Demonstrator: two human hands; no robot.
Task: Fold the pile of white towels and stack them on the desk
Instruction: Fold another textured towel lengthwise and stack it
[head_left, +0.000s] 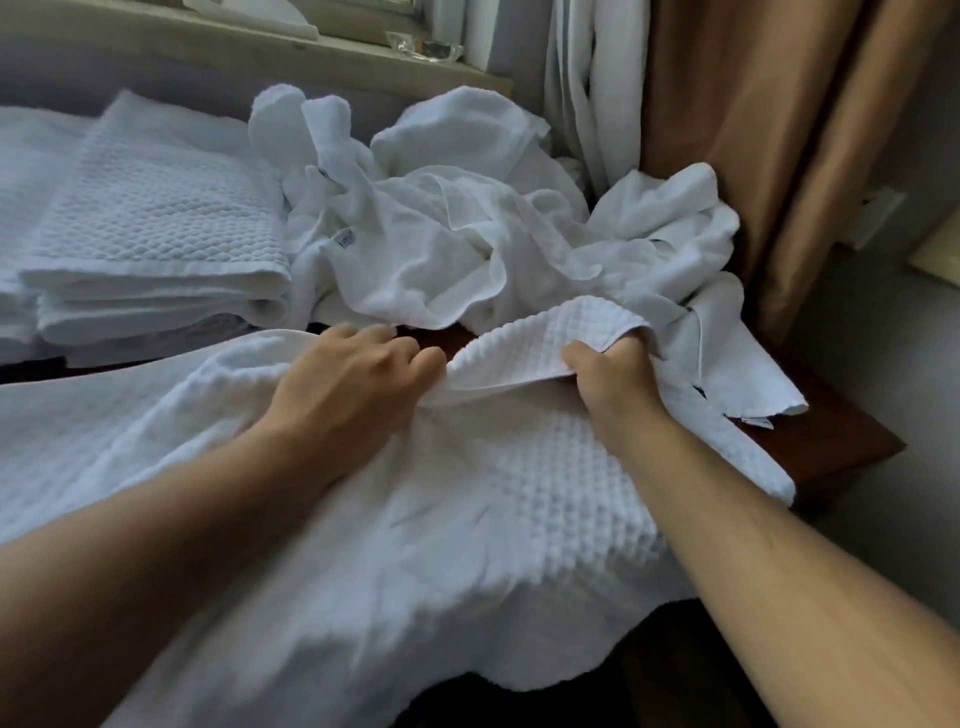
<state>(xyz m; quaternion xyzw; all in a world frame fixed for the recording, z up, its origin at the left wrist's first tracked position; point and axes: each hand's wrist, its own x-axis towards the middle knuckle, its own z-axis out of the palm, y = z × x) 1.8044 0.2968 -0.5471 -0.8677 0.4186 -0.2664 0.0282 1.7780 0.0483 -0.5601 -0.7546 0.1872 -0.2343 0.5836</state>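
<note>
- waffle towel (545, 499): white, raised square weave, plain hemmed border; spread loose and wrinkled along the near edge of the table (831, 441), lower part hanging over that edge
- its far edge is lifted and turned back toward the person, making a small raised flap between the two grips
- left grip (353, 374): palm down on the towel, fingers curled, tips pinching the left end of the turned edge
- right grip (608, 374): closed on the flap's right end, thumb on top, the other fingers hidden under the cloth
- pile (467, 234) of unfolded white towels: crumpled heap at the far right of the table, smoother terry than the waffle one, small label showing on one piece, one corner trailing toward the right edge just behind the right grip
- stack (156, 234) of folded towels: far left of the table, same waffle weave on top, several layers with edges lined up, touching the pile on its right side
- table is dark red-brown wood, bare only in a strip between the grips and at the right corner
- tan curtain (779, 130) and white sheer curtain (587, 78) hang behind the right corner; window sill (311, 52) runs along the back
</note>
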